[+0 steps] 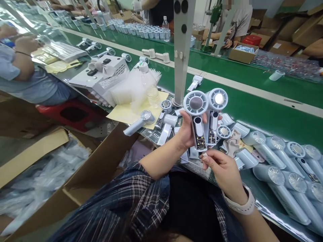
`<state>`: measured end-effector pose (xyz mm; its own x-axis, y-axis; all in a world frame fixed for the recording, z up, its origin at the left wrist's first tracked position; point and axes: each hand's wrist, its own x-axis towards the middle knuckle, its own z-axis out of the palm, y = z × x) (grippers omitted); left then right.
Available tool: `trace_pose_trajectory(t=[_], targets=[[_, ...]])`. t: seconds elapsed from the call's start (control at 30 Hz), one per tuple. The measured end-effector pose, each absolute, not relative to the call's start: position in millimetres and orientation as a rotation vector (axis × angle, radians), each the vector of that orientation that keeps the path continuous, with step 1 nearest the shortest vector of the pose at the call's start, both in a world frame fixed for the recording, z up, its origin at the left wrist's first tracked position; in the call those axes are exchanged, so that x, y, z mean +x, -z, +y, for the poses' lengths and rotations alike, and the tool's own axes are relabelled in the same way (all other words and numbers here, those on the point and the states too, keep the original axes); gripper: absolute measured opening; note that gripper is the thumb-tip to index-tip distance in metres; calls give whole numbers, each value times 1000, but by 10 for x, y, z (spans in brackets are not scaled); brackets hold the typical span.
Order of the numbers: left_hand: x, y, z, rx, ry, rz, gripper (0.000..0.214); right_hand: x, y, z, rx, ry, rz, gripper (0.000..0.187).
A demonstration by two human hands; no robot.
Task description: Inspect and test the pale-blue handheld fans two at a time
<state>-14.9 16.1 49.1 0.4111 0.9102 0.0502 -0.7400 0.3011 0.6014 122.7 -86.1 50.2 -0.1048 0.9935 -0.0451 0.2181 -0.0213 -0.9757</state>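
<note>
Over bench (262, 198) edge | left hand (185, 131) grips two fans (196, 105) | right hand (222, 168) curled shut, touching underneath

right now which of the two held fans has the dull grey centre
The left white plastic fan, above the right hand; the other fan has a bright shiny centre.

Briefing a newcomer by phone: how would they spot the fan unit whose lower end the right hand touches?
Find the white post on the green conveyor; just before it the left hand holds two open fan units. It is the left unit, its foot at the right hand; its round head has a dull grey centre, the neighbour a shiny silver one.
</note>
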Motion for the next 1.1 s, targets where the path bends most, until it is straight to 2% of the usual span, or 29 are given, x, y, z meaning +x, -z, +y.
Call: trace_pose_trajectory(t=[0.27, 0.5, 0.77, 0.93, 1.1], targets=[[-121, -414, 135, 547, -1148, 334, 92, 1235, -522, -887, -1339, -1088, -1577, 42], [-60, -371, 106, 630, -1217, 326, 94, 982, -371, -996, -1255, -1160, -1187, 55], [-111, -499, 109, 435, -1178, 320, 88, 1159, -409, -987, -1258, -902, -1566, 41], [-155, -458, 93, 482, -1147, 309, 91, 1127, -326, -968, -1305, -1101, -1241, 47], [-80, -290, 40, 577, -1187, 273, 93, 1072, -182, -954, -1199, -1232, -999, 46]])
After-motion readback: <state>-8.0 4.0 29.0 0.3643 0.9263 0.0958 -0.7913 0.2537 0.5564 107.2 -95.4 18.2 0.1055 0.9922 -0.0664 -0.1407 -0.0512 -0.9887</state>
